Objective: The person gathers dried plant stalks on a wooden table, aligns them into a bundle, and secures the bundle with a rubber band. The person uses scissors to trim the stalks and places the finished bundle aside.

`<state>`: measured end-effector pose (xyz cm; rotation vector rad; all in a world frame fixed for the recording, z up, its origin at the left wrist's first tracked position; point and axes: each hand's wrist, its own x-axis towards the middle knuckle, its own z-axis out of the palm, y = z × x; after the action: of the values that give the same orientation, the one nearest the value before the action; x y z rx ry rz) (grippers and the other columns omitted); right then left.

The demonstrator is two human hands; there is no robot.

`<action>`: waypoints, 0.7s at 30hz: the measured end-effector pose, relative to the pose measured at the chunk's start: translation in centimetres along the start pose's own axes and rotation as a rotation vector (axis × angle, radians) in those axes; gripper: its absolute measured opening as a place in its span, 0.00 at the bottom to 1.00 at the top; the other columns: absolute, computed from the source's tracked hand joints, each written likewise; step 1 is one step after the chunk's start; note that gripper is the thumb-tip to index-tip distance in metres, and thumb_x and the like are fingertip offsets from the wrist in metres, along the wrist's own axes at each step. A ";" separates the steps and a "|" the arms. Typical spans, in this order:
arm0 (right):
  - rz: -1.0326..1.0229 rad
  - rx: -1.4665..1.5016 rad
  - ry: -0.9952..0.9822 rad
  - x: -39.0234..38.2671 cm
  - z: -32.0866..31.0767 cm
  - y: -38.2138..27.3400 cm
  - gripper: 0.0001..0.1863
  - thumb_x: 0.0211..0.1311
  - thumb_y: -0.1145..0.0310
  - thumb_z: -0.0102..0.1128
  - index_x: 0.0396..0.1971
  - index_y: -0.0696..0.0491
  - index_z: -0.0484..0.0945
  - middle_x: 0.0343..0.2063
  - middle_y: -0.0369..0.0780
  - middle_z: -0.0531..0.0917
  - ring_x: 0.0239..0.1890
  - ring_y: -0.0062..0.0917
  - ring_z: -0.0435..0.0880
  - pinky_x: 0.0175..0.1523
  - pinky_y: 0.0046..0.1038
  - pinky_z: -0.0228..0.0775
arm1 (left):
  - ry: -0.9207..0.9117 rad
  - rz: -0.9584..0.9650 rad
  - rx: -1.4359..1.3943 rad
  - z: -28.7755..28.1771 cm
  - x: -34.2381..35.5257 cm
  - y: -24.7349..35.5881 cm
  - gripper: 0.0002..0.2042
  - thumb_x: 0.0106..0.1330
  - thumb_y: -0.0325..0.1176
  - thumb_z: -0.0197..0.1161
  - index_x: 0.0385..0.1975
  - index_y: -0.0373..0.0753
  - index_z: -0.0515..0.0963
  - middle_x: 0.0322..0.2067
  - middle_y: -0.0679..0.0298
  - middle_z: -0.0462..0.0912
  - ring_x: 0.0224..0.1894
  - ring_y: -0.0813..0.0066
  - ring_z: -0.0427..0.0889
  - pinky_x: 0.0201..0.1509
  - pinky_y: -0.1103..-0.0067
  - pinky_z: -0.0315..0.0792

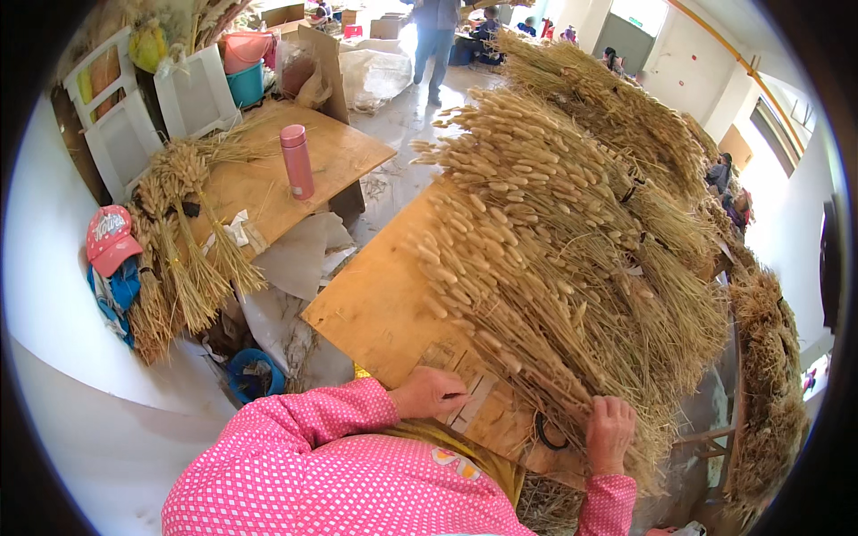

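Observation:
A large heap of dried grass (536, 232) with pale, fluffy oval seed heads covers much of the wooden table (375, 304) before me. At the heap's near edge, my right hand (610, 435) is closed around some of the dried stems. My left hand (427, 393) is curled above the table's near left edge, with a small dark tip showing at its fingers that I cannot make out. Between my hands, a black curved loop (547, 435) lies by the stems, and a whitish strip (474, 400) rests on the wood.
Another wooden table (349, 161) at the left bears a pink bottle (297, 163) and tied grass bunches (179, 241). A blue bucket (255, 373) stands on the floor below. More dried grass (764, 375) lies along the right. Farther off, a person (435, 40) stands in the aisle.

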<state>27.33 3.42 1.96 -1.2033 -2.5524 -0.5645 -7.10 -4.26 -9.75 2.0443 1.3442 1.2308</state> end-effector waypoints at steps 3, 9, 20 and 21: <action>-0.047 0.083 -0.030 0.4 -0.8 -2.2 0.20 0.55 0.68 0.71 0.49 0.54 0.79 0.42 0.39 0.79 0.46 0.33 0.77 0.55 0.37 0.67 | -0.001 0.004 -0.004 0.0 0.0 -0.1 0.09 0.64 0.37 0.70 0.25 0.40 0.82 0.25 0.60 0.81 0.26 0.58 0.81 0.28 0.69 0.73; -0.184 0.271 -0.138 0.8 1.0 -7.8 0.27 0.51 0.60 0.75 0.51 0.51 0.79 0.37 0.38 0.76 0.39 0.33 0.75 0.46 0.36 0.64 | 0.013 0.005 -0.021 0.1 0.1 -0.1 0.09 0.63 0.37 0.71 0.25 0.41 0.83 0.24 0.60 0.80 0.26 0.59 0.81 0.27 0.69 0.73; -0.195 0.117 -0.056 4.6 6.7 -4.6 0.09 0.56 0.70 0.66 0.22 0.49 0.73 0.22 0.37 0.72 0.27 0.33 0.78 0.35 0.37 0.65 | -0.003 -0.027 -0.060 -0.1 0.0 0.1 0.10 0.65 0.39 0.67 0.25 0.41 0.80 0.25 0.59 0.80 0.27 0.55 0.81 0.29 0.67 0.73; -0.190 0.123 -0.050 5.0 6.7 -4.2 0.10 0.56 0.70 0.67 0.22 0.49 0.73 0.22 0.37 0.72 0.27 0.33 0.77 0.34 0.36 0.65 | -0.007 -0.026 -0.068 -0.1 0.0 0.0 0.11 0.65 0.38 0.67 0.25 0.41 0.80 0.25 0.59 0.79 0.27 0.55 0.81 0.29 0.67 0.73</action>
<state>20.50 7.37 -2.98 -0.9521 -2.7185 -0.4146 -7.13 -4.32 -9.70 1.9769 1.3031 1.2403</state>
